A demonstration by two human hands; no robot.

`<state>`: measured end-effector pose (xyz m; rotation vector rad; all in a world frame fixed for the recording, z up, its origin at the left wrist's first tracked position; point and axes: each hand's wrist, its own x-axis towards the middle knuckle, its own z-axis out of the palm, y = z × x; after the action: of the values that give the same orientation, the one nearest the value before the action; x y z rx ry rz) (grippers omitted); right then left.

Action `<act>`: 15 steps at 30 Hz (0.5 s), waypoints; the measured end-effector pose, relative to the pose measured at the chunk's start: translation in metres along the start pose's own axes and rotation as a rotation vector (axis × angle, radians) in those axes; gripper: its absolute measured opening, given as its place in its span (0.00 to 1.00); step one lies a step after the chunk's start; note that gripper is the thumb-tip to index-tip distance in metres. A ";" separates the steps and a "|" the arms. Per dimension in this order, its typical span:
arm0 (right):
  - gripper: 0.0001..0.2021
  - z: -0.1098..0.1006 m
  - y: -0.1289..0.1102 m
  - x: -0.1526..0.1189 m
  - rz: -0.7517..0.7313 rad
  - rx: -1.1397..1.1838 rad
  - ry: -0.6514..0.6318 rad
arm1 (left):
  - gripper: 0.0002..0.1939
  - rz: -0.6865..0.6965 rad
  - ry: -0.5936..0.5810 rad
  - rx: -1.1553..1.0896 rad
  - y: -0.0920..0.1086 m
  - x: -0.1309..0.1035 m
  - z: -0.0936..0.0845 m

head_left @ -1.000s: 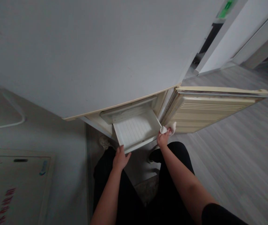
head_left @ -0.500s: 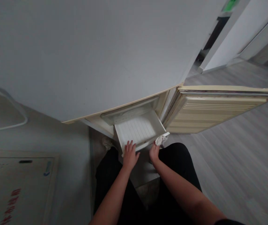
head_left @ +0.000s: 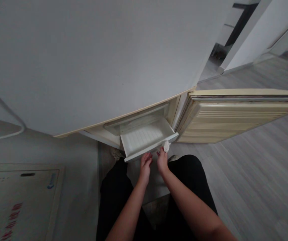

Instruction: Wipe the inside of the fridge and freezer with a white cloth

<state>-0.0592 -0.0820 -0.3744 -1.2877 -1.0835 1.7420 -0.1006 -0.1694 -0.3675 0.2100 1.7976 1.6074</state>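
Note:
A white drawer is partly pulled out of the lower compartment of a pale refrigerator. Just below the drawer's front edge is my left hand, its fingers slightly bent and apart, with nothing seen in it. My right hand has closed on a crumpled white cloth near the right part of the drawer front. The fingertips of both hands are close together, and some of my right fingers are hidden by the cloth.
The ribbed cream door stands open on the right over the grey floor. A metal panel with red writing is at lower left, below a white cable. My knees flank the drawer.
My left hand has come off the drawer's front rim and moved right and slightly down. The right hand with the cloth has shifted a little left. The drawer sits slightly further in.

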 end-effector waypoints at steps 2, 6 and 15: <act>0.29 0.006 -0.017 0.017 0.084 0.106 -0.052 | 0.21 0.000 -0.002 -0.105 0.016 0.018 0.007; 0.25 0.017 -0.036 0.046 0.204 0.210 -0.157 | 0.09 -0.029 -0.039 -0.248 0.051 0.061 0.020; 0.26 0.023 -0.036 0.059 -0.021 0.068 -0.235 | 0.09 -0.018 -0.070 -0.223 0.108 0.139 0.019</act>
<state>-0.0945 -0.0204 -0.3599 -1.0457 -1.1524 1.9327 -0.2276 -0.0540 -0.3216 0.1450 1.5490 1.7505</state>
